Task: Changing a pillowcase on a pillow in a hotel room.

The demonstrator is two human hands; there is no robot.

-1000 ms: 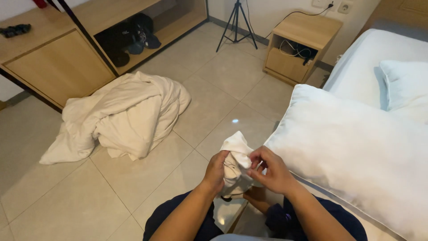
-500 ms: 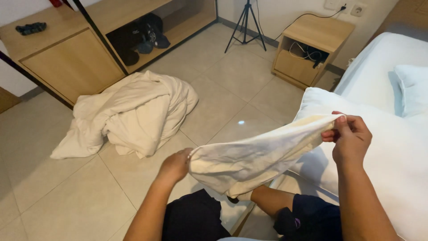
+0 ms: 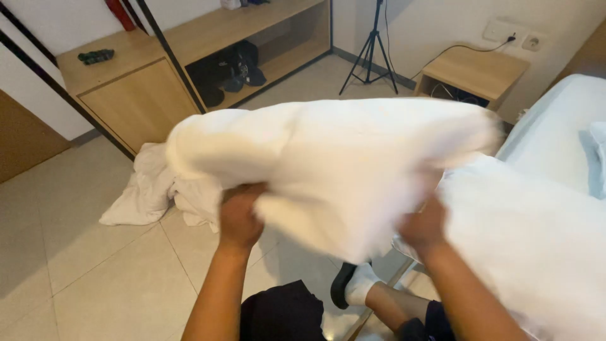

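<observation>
Nearest the camera, the left hand and the right hand are each closed on the lower edge of a white pillowcase, which is spread wide and blurred in the air between them, above the person's knees. Just to the right lies a white pillow on the bed. Beyond, a crumpled white sheet lies on the tiled floor before a wooden cabinet, with a tripod and a bedside table farther back.

Bare forearms, dark shorts — one white sock, dark sandal.
</observation>
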